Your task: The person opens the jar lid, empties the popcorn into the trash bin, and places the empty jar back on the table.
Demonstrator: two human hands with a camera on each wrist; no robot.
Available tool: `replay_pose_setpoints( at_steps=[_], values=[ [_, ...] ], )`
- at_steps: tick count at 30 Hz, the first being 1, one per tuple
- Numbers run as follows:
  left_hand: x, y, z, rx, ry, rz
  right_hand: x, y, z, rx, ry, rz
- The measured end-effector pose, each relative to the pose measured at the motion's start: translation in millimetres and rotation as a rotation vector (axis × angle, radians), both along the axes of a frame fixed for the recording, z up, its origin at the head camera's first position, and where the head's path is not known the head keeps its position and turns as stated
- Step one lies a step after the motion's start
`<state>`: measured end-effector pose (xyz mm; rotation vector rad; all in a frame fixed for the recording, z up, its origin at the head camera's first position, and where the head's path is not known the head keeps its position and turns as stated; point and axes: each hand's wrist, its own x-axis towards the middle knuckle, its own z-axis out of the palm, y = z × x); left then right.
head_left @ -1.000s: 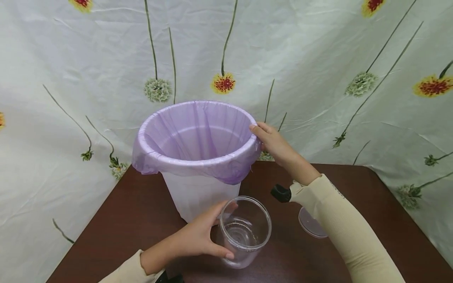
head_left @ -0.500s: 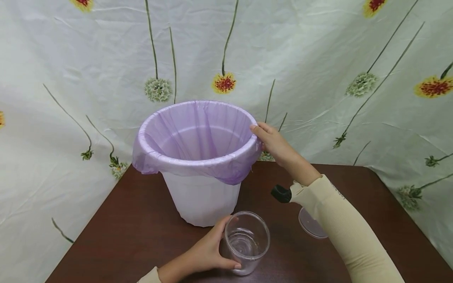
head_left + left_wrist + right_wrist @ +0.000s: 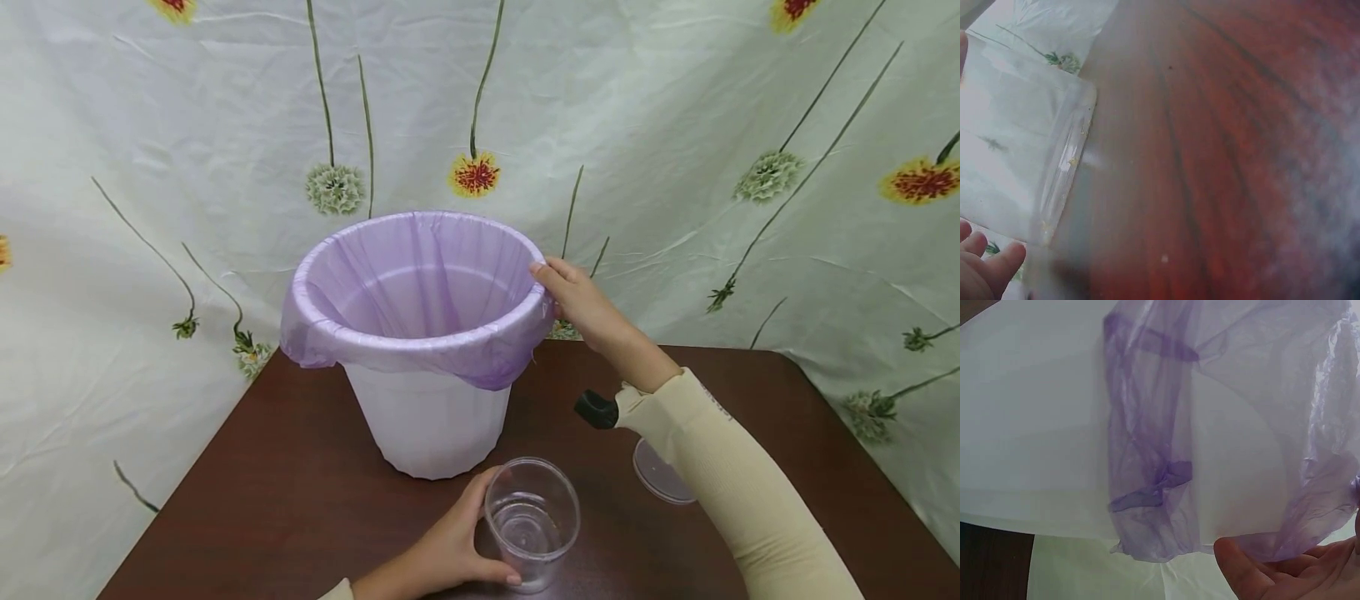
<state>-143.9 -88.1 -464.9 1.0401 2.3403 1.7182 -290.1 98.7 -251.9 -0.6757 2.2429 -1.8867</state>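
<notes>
A white trash bin (image 3: 431,425) stands upright on the table, lined with a thin purple trash bag (image 3: 420,308) folded out over its rim. My right hand (image 3: 581,304) grips that rim at the right, thumb on top. From the right wrist, the bag's loose purple folds (image 3: 1150,425) hang down the bin's white side (image 3: 1035,425), fingers (image 3: 1241,569) under the edge. In front of the bin, my left hand (image 3: 457,546) holds a clear plastic jar (image 3: 532,521) round its left side, mouth up and lidless. Its base (image 3: 1066,162) is right at the tabletop in the left wrist view.
A clear round lid (image 3: 662,475) lies to the right, partly hidden by my right sleeve (image 3: 738,483). A black wrist mount (image 3: 597,410) juts out from that sleeve. The dark wooden table (image 3: 277,483) ends before a flowered cloth backdrop (image 3: 645,125).
My left hand has brought the jar down and toward me, then slightly right, and it stands more upright than before. My right hand has stayed on the bin's rim.
</notes>
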Motion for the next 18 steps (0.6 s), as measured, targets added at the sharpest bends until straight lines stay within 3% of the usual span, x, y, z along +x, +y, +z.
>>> replay_pose_setpoints(
  at_steps=[7, 11, 14, 18],
  values=[
    [-2.8, -4.6, 4.8, -0.156, 0.056, 0.036, 2.7, 3.6, -5.2, 0.031, 0.109, -0.008],
    [-3.8, -9.1, 13.7, -0.204, 0.078, 0.056, 7.6, 9.8, -14.1, 0.107, 0.192, -0.048],
    [-2.8, -12.1, 23.5, -0.289, 0.102, 0.073, 14.6, 17.4, -22.2, 0.174, 0.262, -0.047],
    [-0.6, -15.5, 38.6, -0.425, 0.23, 0.094, 29.6, 29.2, -33.7, 0.266, 0.371, -0.04]
  ],
)
